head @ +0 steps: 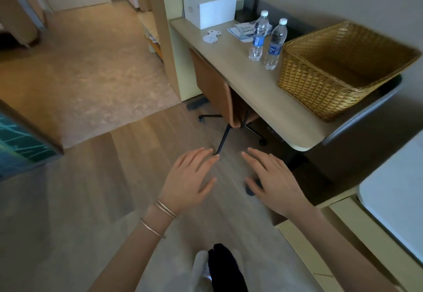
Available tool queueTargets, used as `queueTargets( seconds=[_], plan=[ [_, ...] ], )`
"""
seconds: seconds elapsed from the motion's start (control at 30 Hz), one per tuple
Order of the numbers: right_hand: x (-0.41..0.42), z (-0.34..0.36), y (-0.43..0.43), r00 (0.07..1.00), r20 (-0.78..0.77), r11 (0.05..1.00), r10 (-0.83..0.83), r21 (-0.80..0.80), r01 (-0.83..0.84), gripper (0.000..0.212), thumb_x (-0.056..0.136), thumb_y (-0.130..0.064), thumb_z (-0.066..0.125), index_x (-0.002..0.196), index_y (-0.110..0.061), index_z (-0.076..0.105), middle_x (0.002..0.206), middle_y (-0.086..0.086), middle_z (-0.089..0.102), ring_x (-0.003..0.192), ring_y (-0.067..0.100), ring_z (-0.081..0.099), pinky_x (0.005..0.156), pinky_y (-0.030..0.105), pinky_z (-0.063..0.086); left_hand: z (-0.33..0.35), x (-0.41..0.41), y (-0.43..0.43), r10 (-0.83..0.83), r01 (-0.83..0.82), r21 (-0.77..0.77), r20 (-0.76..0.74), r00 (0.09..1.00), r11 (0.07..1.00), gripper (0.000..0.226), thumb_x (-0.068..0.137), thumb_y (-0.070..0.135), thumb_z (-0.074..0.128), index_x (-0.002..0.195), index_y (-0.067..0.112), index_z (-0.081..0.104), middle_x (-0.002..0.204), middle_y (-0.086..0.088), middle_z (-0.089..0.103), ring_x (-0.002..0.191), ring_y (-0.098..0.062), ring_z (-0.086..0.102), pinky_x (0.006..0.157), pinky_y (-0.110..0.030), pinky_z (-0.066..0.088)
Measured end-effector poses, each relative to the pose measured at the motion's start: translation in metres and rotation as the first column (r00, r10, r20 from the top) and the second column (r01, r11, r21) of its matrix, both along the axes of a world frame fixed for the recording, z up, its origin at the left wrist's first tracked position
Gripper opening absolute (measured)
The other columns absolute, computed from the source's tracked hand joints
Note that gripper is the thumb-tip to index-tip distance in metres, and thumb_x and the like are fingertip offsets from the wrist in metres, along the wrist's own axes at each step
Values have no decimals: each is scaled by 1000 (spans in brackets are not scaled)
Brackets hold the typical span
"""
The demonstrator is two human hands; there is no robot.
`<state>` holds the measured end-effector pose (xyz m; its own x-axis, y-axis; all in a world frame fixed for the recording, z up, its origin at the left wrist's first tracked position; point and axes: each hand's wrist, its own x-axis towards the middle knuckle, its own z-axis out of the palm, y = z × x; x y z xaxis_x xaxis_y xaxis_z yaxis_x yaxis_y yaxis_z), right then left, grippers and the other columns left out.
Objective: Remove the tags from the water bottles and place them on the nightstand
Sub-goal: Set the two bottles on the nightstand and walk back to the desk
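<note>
Two clear water bottles with white caps and blue labels stand upright side by side on the light wooden desk (pixel 258 90). The left bottle (pixel 259 36) is a little farther back than the right bottle (pixel 275 44). No tag shows clearly on either neck. My left hand (pixel 190 178) and my right hand (pixel 273 179) hover palm down over the wooden floor, fingers spread, holding nothing, well short of the desk. Bracelets circle my left wrist.
A large wicker basket (pixel 320 85) sits right of the bottles. A white box (pixel 211 8), leaflets (pixel 243 29) and a small white paper piece (pixel 211 36) lie at the desk's far end. A brown swivel chair (pixel 219 95) is tucked under it. A white surface (pixel 396 191) lies at right.
</note>
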<state>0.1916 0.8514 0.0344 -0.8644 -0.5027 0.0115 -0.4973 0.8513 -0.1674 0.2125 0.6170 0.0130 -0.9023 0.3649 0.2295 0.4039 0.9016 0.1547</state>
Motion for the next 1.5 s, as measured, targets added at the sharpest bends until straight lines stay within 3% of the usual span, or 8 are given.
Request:
queueTargets(
  seconds=[0.13,0.23,0.53,0.7,0.9,1.07,1.37,1.5],
  plan=[
    [-41,7,-24,998,-2,997,-63,-52,63,61,95,-37,45,148,-28,17,155,-3,19,142,15,17,113,32,4,3,-46,-25,-16,16,3,-10,1000,1000,49,90,41,42,131,17,52,135,-2,52,126,-19,46,102,-30,30],
    [-66,1,-34,995,17,993,-99,-69,100,61,95,-38,44,148,-28,15,155,-3,19,142,15,18,111,29,1,-6,-77,-36,-30,30,19,3,1000,999,49,90,41,43,132,18,51,136,-2,51,126,-19,46,103,-31,31],
    [-169,-32,-45,987,68,988,-149,-41,152,61,94,-38,47,147,-26,21,153,-1,25,140,18,26,112,34,9,-23,-194,-50,-86,85,24,21,996,996,47,90,41,42,130,19,53,133,-1,53,125,-18,47,101,-32,36],
    [-247,-29,-42,979,70,979,-191,-64,196,59,86,-36,53,141,-22,33,142,3,45,125,22,48,102,37,34,-18,-279,-53,-172,172,-5,19,985,985,48,89,42,43,131,20,51,133,-1,53,124,-19,47,101,-34,39],
    [-341,-14,-34,976,-3,974,-217,-72,216,57,93,-38,50,144,-28,28,149,-3,32,134,17,34,107,26,15,-4,-383,-52,-191,192,0,-37,981,981,50,90,42,44,134,20,48,135,0,51,127,-18,44,104,-36,37],
    [-383,-19,-37,955,-26,950,-294,-119,290,54,87,-38,53,137,-20,41,137,3,50,117,22,54,98,34,41,-6,-442,-48,-238,239,37,-45,970,970,48,91,42,42,132,18,51,132,-1,53,125,-19,46,103,-37,39],
    [-442,-46,-52,886,-44,881,-462,-134,453,58,86,-32,63,138,-18,42,138,4,49,120,22,52,99,33,39,-28,-555,-45,-438,440,34,-50,897,897,45,89,39,46,128,17,54,129,-2,55,121,-20,49,101,-32,33],
    [-477,-47,-67,830,-60,827,-555,-144,543,55,87,-34,58,137,-17,43,137,4,49,119,22,53,97,34,41,-29,-618,-47,-549,551,10,-63,833,834,47,86,38,46,127,15,55,127,-2,56,119,-21,49,99,-33,35]
  ],
)
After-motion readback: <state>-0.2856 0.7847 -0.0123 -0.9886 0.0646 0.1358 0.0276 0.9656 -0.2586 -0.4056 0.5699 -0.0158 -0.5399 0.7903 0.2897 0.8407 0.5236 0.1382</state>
